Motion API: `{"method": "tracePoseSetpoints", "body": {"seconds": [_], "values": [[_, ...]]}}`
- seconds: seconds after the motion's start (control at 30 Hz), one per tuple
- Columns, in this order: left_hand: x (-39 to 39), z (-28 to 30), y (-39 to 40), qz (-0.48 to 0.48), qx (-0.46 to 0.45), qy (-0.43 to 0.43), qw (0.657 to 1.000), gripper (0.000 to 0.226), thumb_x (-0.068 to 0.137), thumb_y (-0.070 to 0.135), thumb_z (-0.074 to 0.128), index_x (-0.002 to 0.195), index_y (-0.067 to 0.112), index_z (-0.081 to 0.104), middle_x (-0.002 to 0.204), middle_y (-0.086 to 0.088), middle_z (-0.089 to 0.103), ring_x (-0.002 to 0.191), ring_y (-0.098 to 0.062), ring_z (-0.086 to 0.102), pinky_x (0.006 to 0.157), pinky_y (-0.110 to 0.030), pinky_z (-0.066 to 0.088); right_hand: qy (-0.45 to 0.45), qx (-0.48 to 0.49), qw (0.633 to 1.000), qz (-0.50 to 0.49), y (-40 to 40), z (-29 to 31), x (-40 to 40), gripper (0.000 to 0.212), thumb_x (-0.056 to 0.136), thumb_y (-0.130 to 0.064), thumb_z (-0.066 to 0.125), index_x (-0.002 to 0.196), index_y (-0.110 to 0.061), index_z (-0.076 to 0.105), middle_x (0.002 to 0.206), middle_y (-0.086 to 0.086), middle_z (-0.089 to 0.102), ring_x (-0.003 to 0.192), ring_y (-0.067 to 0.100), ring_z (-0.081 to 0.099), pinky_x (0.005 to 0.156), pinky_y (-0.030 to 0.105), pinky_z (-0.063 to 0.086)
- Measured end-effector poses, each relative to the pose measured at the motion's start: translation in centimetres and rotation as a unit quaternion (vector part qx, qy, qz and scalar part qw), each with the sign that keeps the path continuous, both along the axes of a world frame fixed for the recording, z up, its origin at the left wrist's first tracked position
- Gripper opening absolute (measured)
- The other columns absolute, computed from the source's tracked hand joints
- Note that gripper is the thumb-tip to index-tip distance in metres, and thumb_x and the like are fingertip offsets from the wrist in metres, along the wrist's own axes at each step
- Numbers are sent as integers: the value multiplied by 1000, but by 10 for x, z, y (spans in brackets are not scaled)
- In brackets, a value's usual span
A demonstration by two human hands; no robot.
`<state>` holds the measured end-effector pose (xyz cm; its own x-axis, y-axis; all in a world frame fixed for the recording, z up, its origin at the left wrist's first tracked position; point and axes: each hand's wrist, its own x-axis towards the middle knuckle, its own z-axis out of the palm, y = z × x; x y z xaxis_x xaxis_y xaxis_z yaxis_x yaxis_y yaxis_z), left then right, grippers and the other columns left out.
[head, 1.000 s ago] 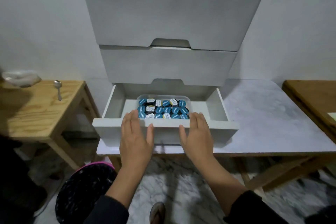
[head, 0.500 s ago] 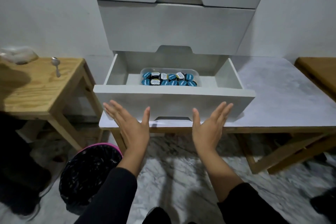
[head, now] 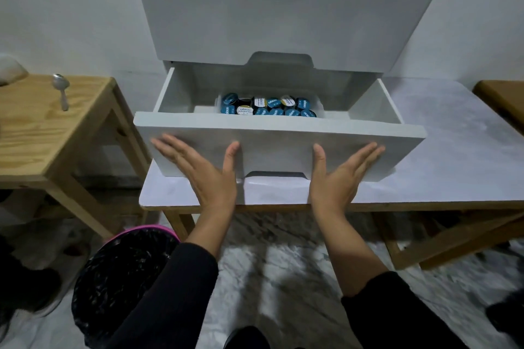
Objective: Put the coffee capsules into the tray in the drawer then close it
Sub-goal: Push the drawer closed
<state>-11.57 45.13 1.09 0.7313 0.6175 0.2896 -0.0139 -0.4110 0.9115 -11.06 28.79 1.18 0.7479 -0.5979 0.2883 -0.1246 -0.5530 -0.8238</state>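
The bottom white drawer [head: 278, 139] of a tall white chest stands pulled out over a marble-topped table. Inside it a clear plastic tray [head: 319, 110] holds several coffee capsules [head: 268, 107] with blue, black and white lids. My left hand [head: 204, 170] lies flat with straight, spread fingers against the left half of the drawer front. On the right half my right hand [head: 340, 174] presses flat in the same way. Neither hand holds anything. The drawer front hides the near part of the tray.
The shut upper drawers [head: 283, 14] rise above the open one. The marble table top [head: 453, 156] stretches right. A wooden side table [head: 42, 133] at the left carries a metal spoon [head: 62, 91]. A pink-rimmed bin with a black liner [head: 119, 286] stands on the floor.
Both hands came off the drawer's top rim, dropped in front of it, and now lie flat against the drawer front. The view has moved lower and closer.
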Motion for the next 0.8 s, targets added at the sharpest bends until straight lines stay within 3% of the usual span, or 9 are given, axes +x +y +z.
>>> {"method": "tracePoseSetpoints", "body": {"seconds": [0.2, 0.5, 0.67, 0.8], "values": [[38, 6, 3, -5, 9, -6, 1000, 115, 77, 53, 65, 144, 3, -13, 153, -19, -22, 145, -28, -10, 117, -30, 17, -10, 7, 1000, 12, 3, 11, 33, 99, 82, -55, 54, 146, -9, -6, 157, 6, -10, 145, 22, 4, 108, 32, 30], [98, 12, 7, -11, 12, -4, 1000, 115, 77, 57, 62, 144, 1, -13, 152, -22, -22, 144, -31, -15, 120, -37, 9, -1, 1, 1000, 8, 5, 22, 93, 97, 85, -50, 56, 146, -4, -4, 157, 11, -9, 145, 22, 1, 109, 28, 26], [126, 13, 8, -10, 10, -5, 1000, 115, 77, 59, 60, 143, -2, -12, 152, -25, -22, 143, -33, -16, 120, -36, 6, -9, -3, 1000, 19, 4, 17, 124, 97, 85, -47, 58, 145, -3, -4, 157, 13, -9, 145, 21, 0, 100, 12, 19], [141, 11, 9, -6, 15, -7, 1000, 115, 77, 59, 60, 143, -4, -10, 151, -27, -19, 143, -35, -15, 120, -35, 3, -15, -8, 1000, 18, 4, 13, 143, 97, 84, -47, 59, 145, -2, -2, 156, 15, -7, 145, 23, 0, 108, 23, 26]]}}
